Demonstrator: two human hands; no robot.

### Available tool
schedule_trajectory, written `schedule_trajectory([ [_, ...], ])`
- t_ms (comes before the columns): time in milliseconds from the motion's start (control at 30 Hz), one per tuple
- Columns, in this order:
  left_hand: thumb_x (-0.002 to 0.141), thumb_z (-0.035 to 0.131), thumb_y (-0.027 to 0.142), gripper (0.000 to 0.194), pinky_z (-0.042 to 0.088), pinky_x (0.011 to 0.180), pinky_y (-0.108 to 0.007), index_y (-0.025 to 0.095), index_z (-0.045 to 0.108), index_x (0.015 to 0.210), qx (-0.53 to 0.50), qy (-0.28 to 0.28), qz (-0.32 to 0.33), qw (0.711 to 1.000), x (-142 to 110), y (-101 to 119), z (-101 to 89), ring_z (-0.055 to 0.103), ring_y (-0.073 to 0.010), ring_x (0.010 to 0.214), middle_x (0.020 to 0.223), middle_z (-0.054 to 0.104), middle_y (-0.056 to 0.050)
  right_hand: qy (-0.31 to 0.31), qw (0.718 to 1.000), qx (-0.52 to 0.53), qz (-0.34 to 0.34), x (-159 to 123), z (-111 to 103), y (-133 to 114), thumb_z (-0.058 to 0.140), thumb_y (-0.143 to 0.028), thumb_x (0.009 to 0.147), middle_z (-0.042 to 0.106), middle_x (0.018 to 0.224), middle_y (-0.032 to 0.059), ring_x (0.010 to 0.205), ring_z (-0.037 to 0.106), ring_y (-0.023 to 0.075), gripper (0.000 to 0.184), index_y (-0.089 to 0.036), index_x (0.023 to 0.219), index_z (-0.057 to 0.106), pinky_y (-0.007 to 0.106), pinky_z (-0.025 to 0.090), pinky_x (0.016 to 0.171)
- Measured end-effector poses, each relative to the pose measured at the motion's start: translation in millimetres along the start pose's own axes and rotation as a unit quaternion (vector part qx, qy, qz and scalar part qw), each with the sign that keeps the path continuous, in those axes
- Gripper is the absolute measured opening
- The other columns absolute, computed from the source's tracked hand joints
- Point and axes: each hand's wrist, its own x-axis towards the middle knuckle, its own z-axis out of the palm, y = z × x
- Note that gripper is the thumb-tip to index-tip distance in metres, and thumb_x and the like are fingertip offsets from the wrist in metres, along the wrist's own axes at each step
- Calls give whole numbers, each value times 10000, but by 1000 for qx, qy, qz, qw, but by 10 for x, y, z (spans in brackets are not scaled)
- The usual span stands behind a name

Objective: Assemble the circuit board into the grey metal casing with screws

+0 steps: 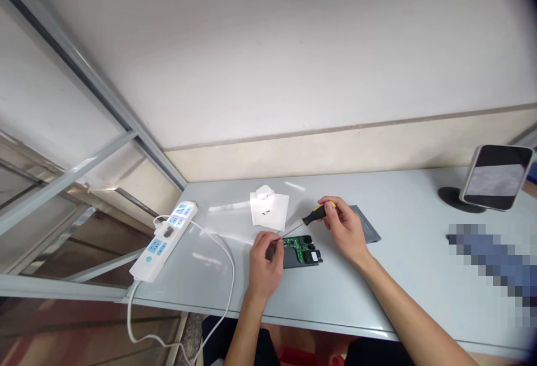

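My right hand [344, 225] is closed round the yellow-and-black handle of a screwdriver [314, 215]. The thin shaft slants down to the left, its tip by the fingers of my left hand [267, 262]. That hand is closed on the left end of a dark, flat device [293, 259], which lies open on the table. A green circuit board [298, 243] with black parts shows along its upper and right side. What the tip touches is hidden by my left fingers. Partly behind my right hand lies a flat grey cover [367, 226].
Small dark screws [265, 212] lie on a white paper sheet [273, 220], with a white rounded object [264, 191] at its top. A power strip [161, 243] and its cable [232, 276] are on the left. At the right stands a tablet-like screen [498, 178]; a pixelated patch is below it.
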Motion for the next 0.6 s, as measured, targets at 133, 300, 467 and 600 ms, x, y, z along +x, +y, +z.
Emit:
schedule_trajectory([
  [133, 1037, 564, 246, 161, 542, 818, -320, 219, 704, 963, 26, -7, 22, 999, -18, -2, 9, 647, -207, 904, 956, 656, -67, 4, 1000, -14, -6, 11, -10, -61, 532, -590, 1039, 610, 657, 1, 624, 615, 192, 402, -239, 1109, 715, 310, 458, 579],
  [300, 1020, 582, 172, 173, 546, 920, -389, 238, 735, 1065, 95, -10, 76, 993, -55, -35, 26, 625, -242, 1017, 1030, 664, -89, -10, 999, -31, -20, 13, -51, -144, 500, -596, 1049, 529, 611, -26, 583, 558, 183, 452, -248, 1226, 729, 316, 451, 593],
  [467, 1020, 590, 156, 200, 542, 941, -404, 252, 753, 1085, 119, -15, 100, 988, -61, -53, 19, 613, -251, 1049, 1044, 679, -85, -60, 998, -11, -31, -9, -100, -154, 510, -597, 1046, 603, 691, -12, 614, 577, 185, 481, -275, 1358, 682, 335, 493, 654],
  [600, 1022, 604, 156, 198, 544, 942, -402, 255, 765, 1083, 122, -14, 104, 987, -49, -81, 23, 611, -246, 1058, 1049, 693, -80, -97, 994, 41, -29, -15, -85, -169, 631, -576, 992, 742, 961, 52, 631, 617, 179, 529, -293, 1439, 606, 367, 555, 690],
])
